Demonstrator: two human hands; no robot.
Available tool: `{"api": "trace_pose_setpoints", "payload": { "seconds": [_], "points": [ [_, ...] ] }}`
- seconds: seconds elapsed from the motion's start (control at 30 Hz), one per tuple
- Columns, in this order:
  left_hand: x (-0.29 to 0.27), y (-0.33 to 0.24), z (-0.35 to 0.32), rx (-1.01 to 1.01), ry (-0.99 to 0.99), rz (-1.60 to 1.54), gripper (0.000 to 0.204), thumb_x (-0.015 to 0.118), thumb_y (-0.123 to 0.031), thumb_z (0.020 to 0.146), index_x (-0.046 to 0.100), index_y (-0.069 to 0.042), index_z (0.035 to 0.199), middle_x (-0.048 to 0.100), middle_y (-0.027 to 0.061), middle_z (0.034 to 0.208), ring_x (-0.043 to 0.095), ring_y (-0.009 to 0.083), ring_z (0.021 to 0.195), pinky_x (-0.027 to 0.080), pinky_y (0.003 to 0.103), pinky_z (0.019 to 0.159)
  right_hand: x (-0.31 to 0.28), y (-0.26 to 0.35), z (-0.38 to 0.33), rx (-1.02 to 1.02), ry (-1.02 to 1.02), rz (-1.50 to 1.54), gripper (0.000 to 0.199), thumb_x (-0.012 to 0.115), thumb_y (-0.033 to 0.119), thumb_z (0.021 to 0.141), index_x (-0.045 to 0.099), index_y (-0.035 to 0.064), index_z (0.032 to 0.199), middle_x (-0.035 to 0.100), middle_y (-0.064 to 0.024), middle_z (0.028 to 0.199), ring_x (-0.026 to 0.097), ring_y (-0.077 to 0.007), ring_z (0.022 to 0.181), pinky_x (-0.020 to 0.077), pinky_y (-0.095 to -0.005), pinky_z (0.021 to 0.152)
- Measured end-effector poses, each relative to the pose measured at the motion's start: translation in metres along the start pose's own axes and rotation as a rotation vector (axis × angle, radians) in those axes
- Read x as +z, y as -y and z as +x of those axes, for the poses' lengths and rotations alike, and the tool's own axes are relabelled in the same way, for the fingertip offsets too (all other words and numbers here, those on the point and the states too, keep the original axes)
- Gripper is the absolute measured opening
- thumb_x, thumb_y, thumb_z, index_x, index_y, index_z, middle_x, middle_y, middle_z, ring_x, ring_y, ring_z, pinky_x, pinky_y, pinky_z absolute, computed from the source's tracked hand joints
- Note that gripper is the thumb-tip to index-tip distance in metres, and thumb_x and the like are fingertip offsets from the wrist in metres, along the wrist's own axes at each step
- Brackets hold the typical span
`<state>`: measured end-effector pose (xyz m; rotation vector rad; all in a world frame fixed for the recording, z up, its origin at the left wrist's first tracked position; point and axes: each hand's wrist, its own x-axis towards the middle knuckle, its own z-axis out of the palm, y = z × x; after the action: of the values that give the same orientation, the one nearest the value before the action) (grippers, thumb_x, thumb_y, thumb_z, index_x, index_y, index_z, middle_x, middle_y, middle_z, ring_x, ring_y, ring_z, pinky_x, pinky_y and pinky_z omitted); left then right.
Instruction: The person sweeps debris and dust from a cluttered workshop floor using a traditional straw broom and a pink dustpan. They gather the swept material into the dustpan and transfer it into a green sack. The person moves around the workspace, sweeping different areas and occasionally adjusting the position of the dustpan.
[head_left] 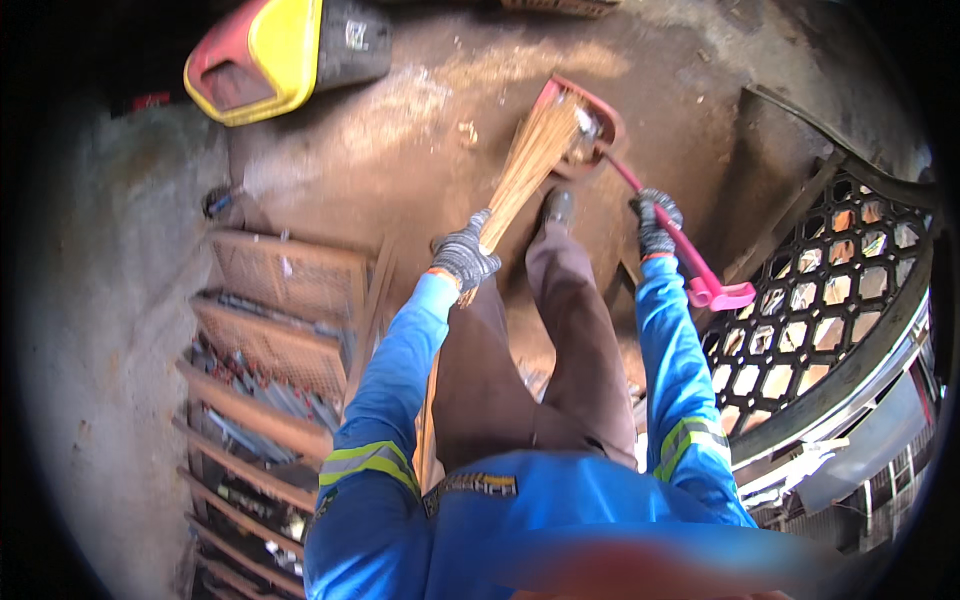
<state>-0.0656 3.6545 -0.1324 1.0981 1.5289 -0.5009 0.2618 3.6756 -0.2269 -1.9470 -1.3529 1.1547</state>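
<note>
My left hand (466,258), in a grey knit glove, is wrapped round the bound end of a stick broom (533,163). The broom's straw-coloured bristles fan out forward and rest over the mouth of a pink-red dustpan (614,121). Some pale and whitish debris (586,125) lies in the pan beside the bristle tips. My right hand (657,222), gloved the same way, grips the dustpan's long pink handle, whose thick end (722,294) sticks out past the hand. The pan stands on the brown floor just beyond my shoe (558,205).
A trash bin (283,62) with a yellow and red lid lies or leans at the far left. Wooden racks (262,405) with metal pieces stand at my left. A black lattice panel (815,300) is on the right. A small scrap (468,132) lies on the floor left of the broom.
</note>
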Motion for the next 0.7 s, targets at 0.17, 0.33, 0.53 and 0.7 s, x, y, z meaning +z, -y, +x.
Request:
{"api": "trace_pose_setpoints", "payload": {
  "seconds": [0.17, 0.33, 0.53, 0.7],
  "points": [
    [0.060, 0.070, -0.035, -0.146, -0.407, -0.448, 0.078, 0.065, -0.013, 0.066, 0.024, -0.012, 0.133, 0.052, 0.0223, 0.111, 0.055, 0.0305, 0.101, 0.045, 0.037, 0.084, -0.028, -0.007, -0.003, 0.020, -0.027, 0.173, 0.004, 0.061, 0.004, 0.072, 0.064, 0.0025, 0.075, 0.064, -0.0084, 0.076, 0.061, -0.0184, 0.076, 0.0471, -0.0308, 0.074],
    [0.110, 0.114, 0.045, -0.383, -0.394, -0.778, 0.073, 0.070, -0.018, 0.064, 0.033, -0.009, 0.126, 0.055, 0.0153, 0.103, 0.055, 0.0255, 0.092, 0.045, 0.034, 0.080, -0.029, 0.002, 0.016, -0.101, 0.046, 0.115, 0.007, 0.064, 0.007, 0.073, 0.064, 0.0013, 0.078, 0.065, -0.0100, 0.079, 0.061, -0.0203, 0.076, 0.0473, -0.0314, 0.074],
    [0.138, 0.046, 0.004, -0.103, -0.099, -0.597, 0.069, 0.066, -0.017, 0.066, 0.034, -0.008, 0.126, 0.055, 0.0165, 0.104, 0.054, 0.0282, 0.096, 0.043, 0.034, 0.082, -0.015, -0.034, 0.018, -0.001, 0.051, -0.018, 0.009, 0.060, 0.010, 0.074, 0.064, 0.0047, 0.080, 0.064, -0.0096, 0.078, 0.061, -0.0219, 0.072, 0.0480, -0.0311, 0.069],
    [0.120, 0.073, 0.002, 0.251, -0.520, -0.331, 0.073, 0.069, -0.021, 0.065, 0.033, -0.005, 0.127, 0.056, 0.0149, 0.105, 0.055, 0.0270, 0.096, 0.045, 0.034, 0.082, -0.023, -0.034, 0.025, -0.424, -0.001, -0.997, 0.023, 0.049, 0.027, 0.078, 0.054, 0.0108, 0.063, 0.055, -0.0108, 0.062, 0.056, -0.0294, 0.060, 0.0451, -0.0408, 0.056]
  ]
}}
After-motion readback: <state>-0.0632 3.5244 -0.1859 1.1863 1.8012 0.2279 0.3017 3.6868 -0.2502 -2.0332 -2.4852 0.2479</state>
